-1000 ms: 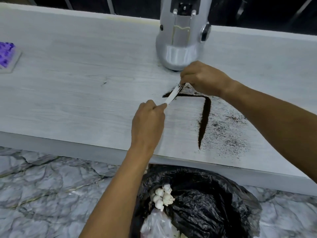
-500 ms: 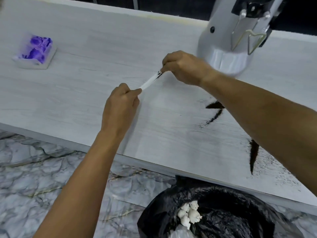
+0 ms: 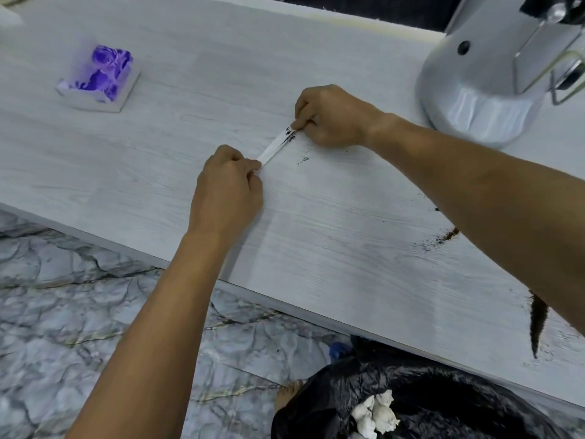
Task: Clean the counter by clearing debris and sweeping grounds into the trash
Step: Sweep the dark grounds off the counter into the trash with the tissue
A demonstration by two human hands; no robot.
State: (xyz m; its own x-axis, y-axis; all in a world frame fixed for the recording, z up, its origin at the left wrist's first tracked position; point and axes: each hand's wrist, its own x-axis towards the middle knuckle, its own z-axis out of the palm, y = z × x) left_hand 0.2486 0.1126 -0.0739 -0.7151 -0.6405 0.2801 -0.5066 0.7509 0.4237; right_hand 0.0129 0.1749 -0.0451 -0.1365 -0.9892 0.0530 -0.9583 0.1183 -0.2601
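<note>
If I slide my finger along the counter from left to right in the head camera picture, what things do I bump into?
purple box → left hand → white strip pinched at both ends → right hand → silver grinder

Both bare forearms reach forward, knuckles up. The left hand [image 3: 228, 188] curls its fingers, thumb and forefinger pinching together. The right hand [image 3: 330, 117], farther out, pinches likewise, its wrist angled toward the left.
</note>
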